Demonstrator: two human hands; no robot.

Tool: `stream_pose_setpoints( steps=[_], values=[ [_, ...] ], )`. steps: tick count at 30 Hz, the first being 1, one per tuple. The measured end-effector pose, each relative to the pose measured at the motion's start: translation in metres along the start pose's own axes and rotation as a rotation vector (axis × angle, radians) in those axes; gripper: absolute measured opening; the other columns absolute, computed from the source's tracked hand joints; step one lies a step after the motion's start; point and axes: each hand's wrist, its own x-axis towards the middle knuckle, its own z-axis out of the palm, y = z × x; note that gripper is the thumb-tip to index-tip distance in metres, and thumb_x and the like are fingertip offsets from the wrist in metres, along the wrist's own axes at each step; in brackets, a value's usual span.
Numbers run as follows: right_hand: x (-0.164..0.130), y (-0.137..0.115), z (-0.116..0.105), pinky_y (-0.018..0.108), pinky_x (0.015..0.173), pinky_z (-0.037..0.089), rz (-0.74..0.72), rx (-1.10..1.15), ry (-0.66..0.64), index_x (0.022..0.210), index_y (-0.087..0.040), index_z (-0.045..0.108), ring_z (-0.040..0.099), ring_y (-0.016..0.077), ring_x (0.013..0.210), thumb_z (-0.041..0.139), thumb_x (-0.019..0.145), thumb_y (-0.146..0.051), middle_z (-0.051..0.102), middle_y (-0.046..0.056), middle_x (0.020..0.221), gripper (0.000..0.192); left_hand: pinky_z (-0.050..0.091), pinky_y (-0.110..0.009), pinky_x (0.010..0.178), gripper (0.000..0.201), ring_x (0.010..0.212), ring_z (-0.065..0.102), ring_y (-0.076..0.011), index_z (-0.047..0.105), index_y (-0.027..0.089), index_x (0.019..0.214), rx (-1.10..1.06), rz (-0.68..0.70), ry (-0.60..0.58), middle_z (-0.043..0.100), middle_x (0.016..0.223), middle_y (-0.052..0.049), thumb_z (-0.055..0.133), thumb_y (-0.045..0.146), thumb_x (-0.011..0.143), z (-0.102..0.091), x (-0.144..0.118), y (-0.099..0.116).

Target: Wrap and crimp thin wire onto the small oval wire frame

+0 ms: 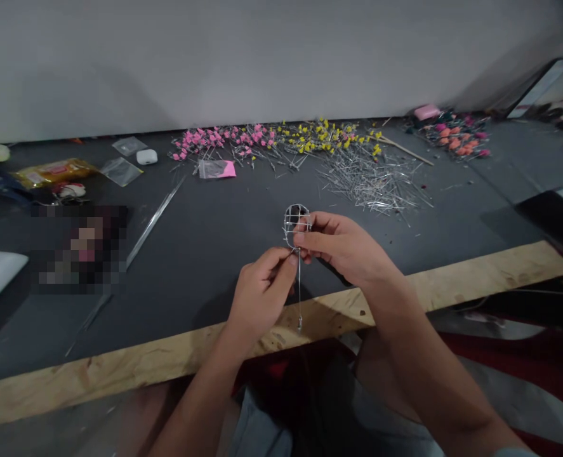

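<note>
Wire lattice [293, 223] points forward, its stem [299, 285] running straight back.

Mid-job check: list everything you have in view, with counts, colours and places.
wire piece: one, silver, front centre
pink-tipped wires: many, pink, back centre-left
yellow-tipped wires: many, yellow, back centre
bare wires: many, silver, centre-right
mixed-tip pieces: many, orange and magenta, back right
pink block: one, pink, back right
stick: one, tan, behind bare wires
small bag: one, clear and pink, before pink-tipped wires
clear bags: two, colourless, back left
small case: one, white, beside clear bags
long strands: several, silver, left
packet: one, golden, left
pixelated patch: contents unclear, left
table: one, dark grey, wood-edged
left hand: one, pinching wire piece
right hand: one, gripping it higher
</note>
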Motion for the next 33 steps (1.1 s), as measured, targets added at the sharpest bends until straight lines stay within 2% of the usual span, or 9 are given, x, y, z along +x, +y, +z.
stream_pose_setpoints(
  steps=[3,5,8,10,13,18,25,30,33],
  values=[
    [-0.002,-0.002,0.003,0.024,0.058,0.044,-0.034,-0.040,-0.008,0.075,-0.019,0.061,0.051,0.0083,0.057,0.069,0.071,-0.028,0.057,-0.003,0.066,0.013,0.043,-0.027,0.073,0.018,0.073,0.054,-0.0141,0.062,0.020,0.072,-0.034,0.117,0.031,0.061,0.077,-0.001,0.051,0.028,0.084,-0.003,0.001,0.002],
    [-0.004,-0.006,0.006,0.024,0.058,0.045,-0.055,-0.066,-0.021,0.074,-0.019,0.061,0.052,0.0088,0.058,0.067,0.073,-0.028,0.058,-0.003,0.066,0.011,0.043,-0.027,0.078,0.013,0.079,0.054,-0.0147,0.062,0.021,0.077,-0.193,0.135,0.078,0.061,0.083,-0.002,0.052,0.027,0.083,-0.005,0.002,0.002],
    [-0.007,-0.011,0.010,0.024,0.056,0.045,-0.037,-0.120,-0.073,0.074,-0.019,0.060,0.053,0.0092,0.057,0.066,0.074,-0.027,0.058,-0.003,0.065,0.009,0.043,-0.023,0.065,0.012,0.070,0.051,-0.0117,0.061,0.022,0.089,-0.452,0.074,0.141,0.058,0.080,0.000,0.056,0.031,0.082,-0.010,0.004,0.003],
    [-0.009,-0.011,0.011,0.023,0.056,0.044,0.000,-0.178,-0.135,0.073,-0.019,0.059,0.053,0.0091,0.057,0.065,0.074,-0.025,0.058,-0.003,0.062,0.009,0.042,-0.022,0.059,0.016,0.065,0.050,-0.0100,0.061,0.023,0.093,-0.530,0.024,0.103,0.058,0.080,0.000,0.059,0.033,0.081,-0.013,0.006,0.006],
    [-0.010,-0.007,0.011,0.023,0.056,0.043,0.045,-0.274,-0.201,0.074,-0.018,0.058,0.053,0.0094,0.058,0.063,0.075,-0.023,0.058,-0.003,0.062,0.007,0.042,-0.020,0.054,0.016,0.063,0.052,-0.0086,0.063,0.022,0.091,-0.523,-0.049,0.013,0.060,0.079,0.000,0.065,0.028,0.077,-0.018,0.007,0.010],
    [-0.009,0.000,0.011,0.023,0.059,0.044,0.049,-0.304,-0.238,0.075,-0.019,0.056,0.054,0.0097,0.062,0.061,0.078,-0.024,0.060,-0.002,0.068,0.008,0.041,-0.018,0.049,0.012,0.055,0.052,-0.0067,0.062,0.020,0.083,-0.480,-0.111,-0.043,0.058,0.068,0.003,0.069,0.020,0.073,-0.024,0.009,0.011],
    [-0.006,-0.003,0.013,0.024,0.064,0.048,0.012,-0.093,-0.395,0.090,-0.018,0.054,0.059,0.0106,0.073,0.056,0.086,-0.033,0.061,0.001,0.082,0.016,0.045,-0.017,0.045,0.012,0.054,0.056,-0.0077,0.054,0.018,0.079,-0.528,-0.111,0.090,0.061,0.067,0.003,0.065,0.019,0.075,-0.031,0.012,0.014],
    [-0.003,0.001,0.003,0.019,0.049,0.040,0.015,-0.106,-0.498,0.098,-0.016,0.055,0.061,0.0094,0.067,0.048,0.091,-0.029,0.063,0.003,0.088,0.016,0.051,-0.020,0.049,0.018,0.054,0.060,-0.0099,0.049,0.017,0.077,-0.544,-0.174,0.031,0.063,0.064,0.003,0.066,0.015,0.073,-0.039,0.009,0.014],
    [-0.001,0.003,-0.002,0.018,0.049,0.038,0.058,-0.146,-0.517,0.103,-0.016,0.057,0.060,0.0075,0.066,0.050,0.090,-0.026,0.064,0.004,0.093,0.018,0.054,-0.023,0.053,0.021,0.058,0.064,-0.0118,0.046,0.017,0.075,-0.538,-0.210,-0.005,0.065,0.069,0.001,0.067,0.015,0.071,-0.044,0.008,0.010]
  ],
)
